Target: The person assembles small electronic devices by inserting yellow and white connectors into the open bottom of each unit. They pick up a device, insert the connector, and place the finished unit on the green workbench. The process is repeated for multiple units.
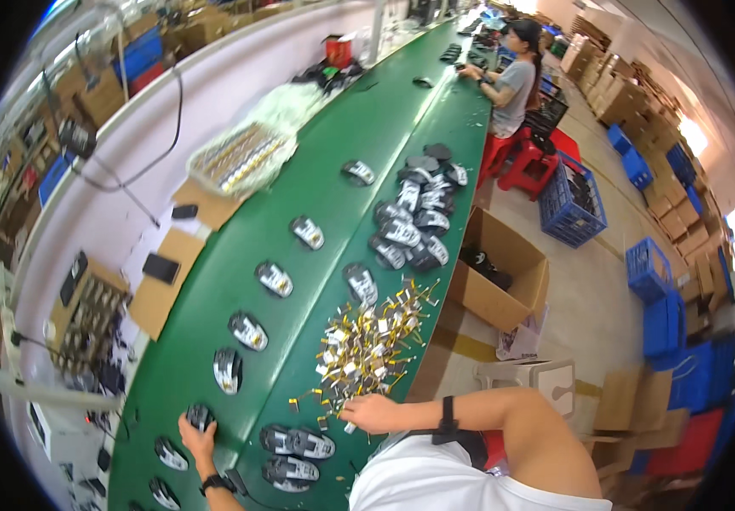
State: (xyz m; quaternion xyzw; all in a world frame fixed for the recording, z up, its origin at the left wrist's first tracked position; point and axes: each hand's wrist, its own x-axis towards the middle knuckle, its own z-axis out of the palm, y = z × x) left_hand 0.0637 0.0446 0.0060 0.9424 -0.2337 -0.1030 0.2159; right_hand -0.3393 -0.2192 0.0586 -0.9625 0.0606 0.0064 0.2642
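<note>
Dark oval housings [248, 330], with pale inner parts, were spread along a long green table [401, 111], at whose right edge, farther away, a seated co-worker [516, 85] was seen. Next in size, an open carton [487, 302] was placed just beside this edge, perhaps so that its contents could be reached without standing. On the table, a pile of housings [400, 232] was kept apart from one spaced row [306, 232], it seemed so that single pieces could be told from the mass. Nearer, a loose heap of small parts with yellow wires [359, 349] was gathered (rather tangled, it must be admitted), probably to be within reach of the right hand [376, 414]. By this hand the heap's near edge was reached, with the fingers close together; whether a part was pinched could not be told. One housing [200, 416] was gripped by the left hand [200, 439] between thumb and fingers, toward the row's near end, presumably for steadiness.
</note>
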